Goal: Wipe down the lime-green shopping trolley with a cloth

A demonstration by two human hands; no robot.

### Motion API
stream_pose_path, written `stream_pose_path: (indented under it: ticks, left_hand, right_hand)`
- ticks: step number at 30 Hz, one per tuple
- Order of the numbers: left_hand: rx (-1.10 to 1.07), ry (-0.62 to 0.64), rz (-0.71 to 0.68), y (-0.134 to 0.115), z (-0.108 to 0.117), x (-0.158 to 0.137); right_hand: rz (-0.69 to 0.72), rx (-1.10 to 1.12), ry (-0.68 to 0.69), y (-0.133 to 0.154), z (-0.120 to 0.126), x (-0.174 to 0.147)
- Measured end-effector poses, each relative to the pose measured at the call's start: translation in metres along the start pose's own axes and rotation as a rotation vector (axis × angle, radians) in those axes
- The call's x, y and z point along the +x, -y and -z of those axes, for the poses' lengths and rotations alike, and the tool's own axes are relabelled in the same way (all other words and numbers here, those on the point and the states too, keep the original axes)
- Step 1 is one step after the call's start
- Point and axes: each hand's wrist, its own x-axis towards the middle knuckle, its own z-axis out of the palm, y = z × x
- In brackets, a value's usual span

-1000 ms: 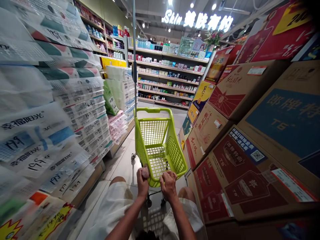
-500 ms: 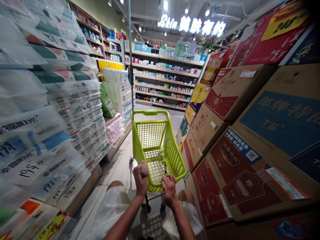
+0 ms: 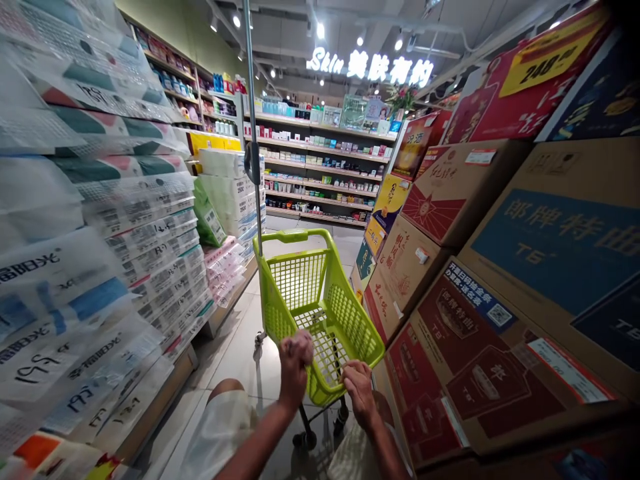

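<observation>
A lime-green shopping cart (image 3: pixel 293 237) with a lattice basket stands before me, its near end angled to the right. My left hand (image 3: pixel 293 373) is closed around a small crumpled pinkish thing (image 3: pixel 302 345), blurred, at the basket's near left side. Whether that hand also grips the rim cannot be made out. My right hand (image 3: pixel 360 388) has its fingers curled over the near right rim of the basket. The basket holds nothing that I can see. A tall grey pole (image 3: pixel 253 160) rises from the cart's far left corner.
Stacked tissue packs (image 3: pixel 155 233) line the left side on a low platform (image 3: pixel 150 407). Piled cardboard cartons (image 3: pixel 430 227) rise close by on the right. Pale floor tiles (image 3: pixel 233 343) run between them toward shelves (image 3: pixel 320 163) of small boxes and bottles under a lit sign.
The cart's near end has swung right, and both hands have moved right with it. The scene sits slightly lower and further left at the back.
</observation>
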Motion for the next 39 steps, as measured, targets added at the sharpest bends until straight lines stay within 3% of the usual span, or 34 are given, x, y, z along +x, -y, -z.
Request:
stream_pose_path:
  ticks: [2, 4, 10, 12, 17, 19, 24, 26, 29, 32, 35, 39]
  left_hand:
    - [-0.016, 0.077, -0.063, 0.007, -0.008, -0.025]
    - [-0.006, 0.101, -0.062, 0.012, -0.012, -0.024]
    - [0.121, -0.089, 0.001, 0.015, -0.002, 0.089]
    - [0.158, -0.090, -0.052, 0.023, -0.001, 0.093]
    - [0.237, 0.077, -0.351, 0.052, 0.003, 0.057]
    - [0.289, 0.111, -0.384, 0.054, 0.010, 0.070]
    - [0.392, 0.056, -0.281, 0.037, 0.020, 0.128]
    - [0.399, 0.096, -0.330, 0.032, 0.018, 0.120]
    - [0.341, 0.186, -0.427, 0.035, 0.016, 0.084]
    - [0.326, 0.259, -0.463, 0.038, 0.027, 0.075]
    - [0.398, 0.199, -0.381, 0.038, 0.052, 0.120]
    - [0.459, -0.047, -0.211, 0.041, 0.078, 0.187]
  right_hand:
    - [-0.020, -0.087, 0.025, 0.009, -0.005, 0.002]
    - [-0.009, -0.155, 0.026, 0.024, -0.014, 0.004]
    - [-0.034, -0.150, -0.172, 0.057, -0.043, 0.010]
    - [-0.031, -0.155, -0.199, 0.055, -0.048, 0.009]
    - [0.021, -0.217, -0.249, 0.039, -0.054, -0.001]
    - [0.067, -0.213, -0.244, 0.030, -0.051, -0.004]
    - [0.158, -0.207, -0.208, 0.015, -0.034, -0.003]
    - [0.097, -0.267, -0.189, 0.017, -0.031, 0.003]
    - [-0.026, -0.360, -0.188, 0.029, -0.033, 0.014]
    - [-0.015, -0.350, -0.136, 0.043, -0.035, 0.024]
    - [0.031, -0.329, -0.037, 0.049, -0.031, 0.027]
    - [0.060, -0.322, 0.002, 0.045, -0.023, 0.024]
